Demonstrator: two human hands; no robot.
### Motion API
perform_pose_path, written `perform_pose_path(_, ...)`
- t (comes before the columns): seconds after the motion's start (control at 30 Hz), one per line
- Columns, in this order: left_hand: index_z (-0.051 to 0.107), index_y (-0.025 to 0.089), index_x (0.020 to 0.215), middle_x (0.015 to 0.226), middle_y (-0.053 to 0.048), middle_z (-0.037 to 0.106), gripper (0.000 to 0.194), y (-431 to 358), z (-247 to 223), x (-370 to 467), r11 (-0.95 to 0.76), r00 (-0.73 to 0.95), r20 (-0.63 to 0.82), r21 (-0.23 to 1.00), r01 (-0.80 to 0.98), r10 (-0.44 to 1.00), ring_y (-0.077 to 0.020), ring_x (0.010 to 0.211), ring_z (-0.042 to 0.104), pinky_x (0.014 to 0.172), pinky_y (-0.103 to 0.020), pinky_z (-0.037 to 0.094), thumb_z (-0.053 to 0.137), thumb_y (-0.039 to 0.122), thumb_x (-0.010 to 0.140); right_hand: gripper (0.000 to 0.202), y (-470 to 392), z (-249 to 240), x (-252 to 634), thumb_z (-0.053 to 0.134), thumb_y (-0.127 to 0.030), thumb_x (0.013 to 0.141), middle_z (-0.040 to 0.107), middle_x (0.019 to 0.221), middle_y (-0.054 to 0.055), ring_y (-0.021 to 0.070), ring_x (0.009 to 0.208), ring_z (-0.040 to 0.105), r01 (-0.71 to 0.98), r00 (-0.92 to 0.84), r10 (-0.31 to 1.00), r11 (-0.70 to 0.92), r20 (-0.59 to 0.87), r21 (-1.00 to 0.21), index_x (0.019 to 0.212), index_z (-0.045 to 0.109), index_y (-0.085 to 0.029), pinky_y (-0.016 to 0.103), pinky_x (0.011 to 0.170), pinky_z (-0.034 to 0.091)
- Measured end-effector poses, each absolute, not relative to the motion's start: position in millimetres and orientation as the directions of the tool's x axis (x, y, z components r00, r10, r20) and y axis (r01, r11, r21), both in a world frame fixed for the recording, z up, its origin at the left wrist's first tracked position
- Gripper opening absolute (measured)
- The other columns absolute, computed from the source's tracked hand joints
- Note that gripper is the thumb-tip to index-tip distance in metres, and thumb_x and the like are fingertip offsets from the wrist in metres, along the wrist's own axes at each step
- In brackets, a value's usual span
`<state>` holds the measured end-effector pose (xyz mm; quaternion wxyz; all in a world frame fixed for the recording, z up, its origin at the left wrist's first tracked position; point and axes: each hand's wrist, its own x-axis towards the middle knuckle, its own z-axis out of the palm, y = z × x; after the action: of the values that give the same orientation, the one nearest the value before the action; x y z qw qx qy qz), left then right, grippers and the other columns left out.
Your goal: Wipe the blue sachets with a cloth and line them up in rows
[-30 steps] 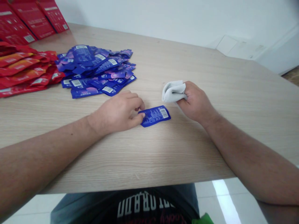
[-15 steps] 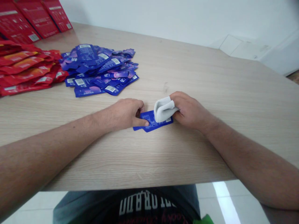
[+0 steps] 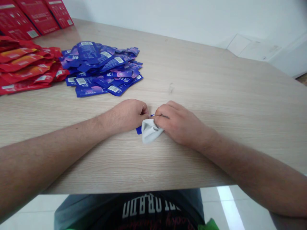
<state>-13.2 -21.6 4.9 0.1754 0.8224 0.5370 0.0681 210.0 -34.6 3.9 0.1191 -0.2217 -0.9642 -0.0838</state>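
Note:
A blue packet (image 3: 138, 130) lies on the table in front of me, mostly hidden under my hands and a cloth. My left hand (image 3: 128, 115) is closed at its left end, thumb and fingers pinched together on the edge. From the right, my right hand (image 3: 181, 124) grips a folded white knitted cloth (image 3: 149, 133), which hangs from its fingers over the packet. The fingertips of both hands come close together at the packet's upper edge; whether they touch, I cannot tell.
A heap of blue-purple packets (image 3: 103, 68) lies beyond my left hand. Left of it is a stack of red pouches (image 3: 26, 68), with red boxes (image 3: 39, 17) behind. The wooden table's (image 3: 134, 175) front edge is close to my body, and a white wall (image 3: 168, 19) stands behind.
My right hand has moved left with the white cloth, from the packet's right end to beside my left hand. It now covers most of the packet. My left thumb has drawn back toward its fingers.

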Motion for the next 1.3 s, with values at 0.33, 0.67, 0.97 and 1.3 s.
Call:
perform_pose_path(0.33, 0.074, 0.024, 0.081, 0.07, 0.001, 0.071, 0.019, -24, 7, -14, -0.396, 0.469, -0.135, 0.364, 0.843, 0.873, -0.015, 0.065, 0.059, 0.057, -0.026, 0.035, 0.057, 0.031, 0.079, 0.023, -39, 15, 223, 0.046, -0.017, 0.101, 0.067, 0.103, 0.013, 0.0253, 0.094, 0.053, 0.479, -0.866, 0.442, 0.866, 0.232, 0.14, 0.104, 0.068, -0.013, 0.04, 0.087, 0.046)
perform_pose_path(0.67, 0.072, 0.024, 0.081, 0.073, -0.001, 0.071, 0.02, -28, 8, -14, -0.462, 0.515, -0.113, 0.311, 0.83, 0.85, -0.0162, 0.066, 0.059, 0.059, -0.028, 0.035, 0.054, 0.033, 0.081, 0.019, -30, 13, 238, 0.054, -0.013, 0.092, 0.063, 0.109, 0.012, 0.0255, 0.1, 0.053, 0.518, -0.842, 0.505, 0.855, 0.19, 0.022, 0.1, 0.069, -0.016, 0.04, 0.09, 0.047)
perform_pose_path(0.97, 0.071, 0.022, 0.081, 0.072, -0.002, 0.071, 0.026, -29, 8, -10, -0.459, 0.507, -0.116, 0.288, 0.84, 0.854, -0.0171, 0.067, 0.059, 0.061, -0.029, 0.036, 0.052, 0.038, 0.087, 0.026, -60, 19, 214, 0.044, -0.018, 0.102, 0.066, 0.106, 0.011, 0.0247, 0.099, 0.054, 0.352, -0.927, 0.338, 0.934, 0.164, 0.063, 0.112, 0.068, -0.015, 0.039, 0.092, 0.046)
perform_pose_path(1.3, 0.07, 0.023, 0.08, 0.074, -0.003, 0.071, 0.024, -28, 3, -10, -0.477, 0.508, -0.067, 0.257, 0.84, 0.859, -0.0177, 0.068, 0.061, 0.058, -0.029, 0.035, 0.051, 0.035, 0.086, 0.023, -39, 11, 221, 0.047, -0.019, 0.101, 0.067, 0.103, 0.01, 0.0251, 0.099, 0.055, 0.381, -0.908, 0.358, 0.922, 0.217, 0.072, 0.105, 0.069, -0.017, 0.04, 0.091, 0.046)
